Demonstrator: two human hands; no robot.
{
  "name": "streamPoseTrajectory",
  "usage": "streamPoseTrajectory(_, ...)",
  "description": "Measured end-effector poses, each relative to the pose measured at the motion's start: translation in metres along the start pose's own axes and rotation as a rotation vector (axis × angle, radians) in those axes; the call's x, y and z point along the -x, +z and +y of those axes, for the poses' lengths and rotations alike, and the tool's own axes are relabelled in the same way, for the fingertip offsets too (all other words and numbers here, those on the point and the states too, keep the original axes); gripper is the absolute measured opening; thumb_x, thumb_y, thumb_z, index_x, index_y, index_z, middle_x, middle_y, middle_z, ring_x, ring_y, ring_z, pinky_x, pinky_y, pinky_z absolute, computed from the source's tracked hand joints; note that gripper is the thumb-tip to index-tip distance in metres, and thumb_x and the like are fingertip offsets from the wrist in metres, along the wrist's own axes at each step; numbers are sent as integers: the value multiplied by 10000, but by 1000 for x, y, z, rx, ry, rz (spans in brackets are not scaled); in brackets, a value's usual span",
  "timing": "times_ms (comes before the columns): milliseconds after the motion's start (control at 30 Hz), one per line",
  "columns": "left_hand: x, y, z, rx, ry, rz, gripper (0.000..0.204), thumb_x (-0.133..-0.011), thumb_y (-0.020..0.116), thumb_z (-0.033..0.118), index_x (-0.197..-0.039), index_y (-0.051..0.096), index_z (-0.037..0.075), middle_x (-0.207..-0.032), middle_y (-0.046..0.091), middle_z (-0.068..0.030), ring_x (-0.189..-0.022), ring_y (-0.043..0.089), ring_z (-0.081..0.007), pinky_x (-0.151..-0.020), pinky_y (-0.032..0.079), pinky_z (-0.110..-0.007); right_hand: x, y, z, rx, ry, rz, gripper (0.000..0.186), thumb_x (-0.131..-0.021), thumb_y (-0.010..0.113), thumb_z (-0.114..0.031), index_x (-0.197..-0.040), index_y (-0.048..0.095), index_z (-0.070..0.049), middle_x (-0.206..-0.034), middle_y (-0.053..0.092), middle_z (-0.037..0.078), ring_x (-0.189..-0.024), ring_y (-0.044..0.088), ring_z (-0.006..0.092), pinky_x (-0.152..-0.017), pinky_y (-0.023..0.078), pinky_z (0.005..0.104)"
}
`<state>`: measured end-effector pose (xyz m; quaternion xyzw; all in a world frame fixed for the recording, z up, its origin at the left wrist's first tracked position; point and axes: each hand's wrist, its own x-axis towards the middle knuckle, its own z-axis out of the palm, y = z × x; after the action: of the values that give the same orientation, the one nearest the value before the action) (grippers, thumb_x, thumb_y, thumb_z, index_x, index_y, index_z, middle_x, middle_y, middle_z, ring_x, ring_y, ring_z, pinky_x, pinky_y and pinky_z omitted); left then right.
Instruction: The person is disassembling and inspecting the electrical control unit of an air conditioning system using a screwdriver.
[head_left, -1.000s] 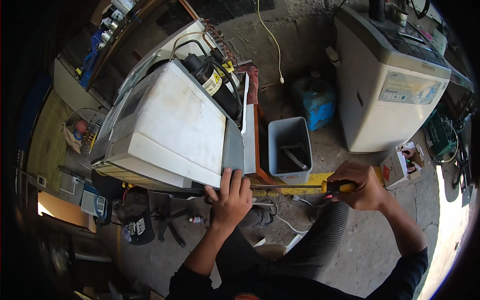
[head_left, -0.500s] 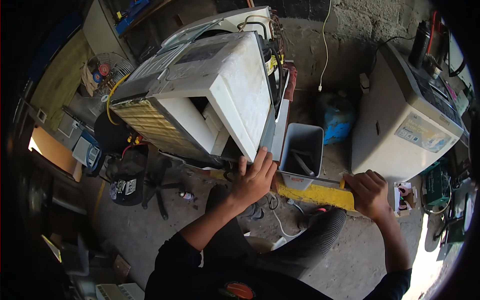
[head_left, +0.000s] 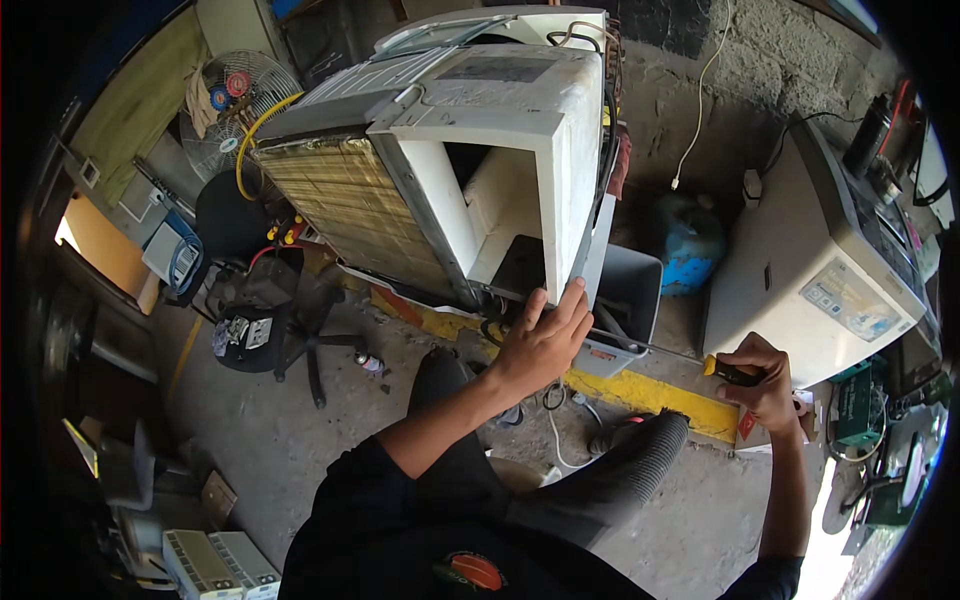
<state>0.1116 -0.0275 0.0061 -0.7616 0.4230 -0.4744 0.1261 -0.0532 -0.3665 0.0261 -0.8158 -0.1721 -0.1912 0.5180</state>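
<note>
A boxy air-conditioner unit [head_left: 490, 85] with a yellowed finned coil [head_left: 345, 210] and a white housing with an open cavity fills the upper middle. My left hand [head_left: 540, 340] rests on the housing's lower right corner, fingers stretched along the edge. My right hand [head_left: 760, 390] grips a screwdriver with a yellow and black handle [head_left: 725, 370]. Its long shaft runs leftward toward the unit's lower edge near my left fingers; the tip is hidden. Just behind the shaft is a grey plastic bin [head_left: 640, 300] with a dark hose-like piece inside.
A white appliance [head_left: 775, 300] stands at right beside a blue jerrycan [head_left: 685, 260]. At left are a fan [head_left: 255, 100] and a black office chair [head_left: 260, 345] holding parts. A yellow-painted step edge [head_left: 650, 395] crosses the floor. A cable [head_left: 700, 130] hangs down the wall.
My view has shifted, so the unit sits higher and farther right, its open cavity and coil now showing. Both hands appear farther right, still on the housing and screwdriver.
</note>
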Motion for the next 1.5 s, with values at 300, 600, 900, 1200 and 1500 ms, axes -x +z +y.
streamPoseTrajectory(300, 2, 0, -2, -2, 22, -17, 142, -958, 583, 246, -1013, 660, 140, -1244, 668, -42, -1479, 376, -271, -1216, 1, -652, 5, -7, -28, -626, 843, 26, 314, -814, 626, 38, -1106, 732, 85, -834, 698, 152, -448, 360, 91, -425, 271, 203)
streamPoseTrajectory(600, 6, -2, -6, -17, 44, -51, 192, -952, 576, 244, -1068, 670, 122, -1274, 656, -53, -1476, 379, -284, -1201, 62, -622, 7, -2, -9, -613, 830, -60, 252, -787, 658, 71, -1028, 728, 90, -851, 704, 132, -471, 384, 107, -458, 311, 195)
streamPoseTrajectory(900, 6, -1, -7, -29, 70, -62, 237, -946, 580, 252, -1107, 675, 107, -1293, 646, -63, -1466, 386, -285, -1181, 117, -598, -4, 9, -9, -27, 426, -94, 214, -777, 741, 74, -990, 724, 80, -905, 703, 125, -513, 418, 108, -472, 305, 195)
streamPoseTrajectory(1200, 6, -5, -9, -43, 52, -53, 258, -940, 590, 255, -1122, 687, 100, -1288, 653, -65, -1465, 382, -277, -1175, 127, -583, -15, 12, -38, -485, 636, 403, 196, -818, 696, 73, -1012, 713, 52, -969, 650, 93, -496, 401, 95, -398, 257, 222)
streamPoseTrajectory(1500, 8, -2, -5, 61, 18, -17, 272, -949, 584, 216, -1154, 696, 75, -1273, 659, -96, -1430, 429, -244, -1220, 186, -476, 8, 6, -23, -487, 453, 108, 198, -828, 635, 51, -1008, 708, 13, -959, 634, 93, -498, 366, 55, -404, 192, 199)
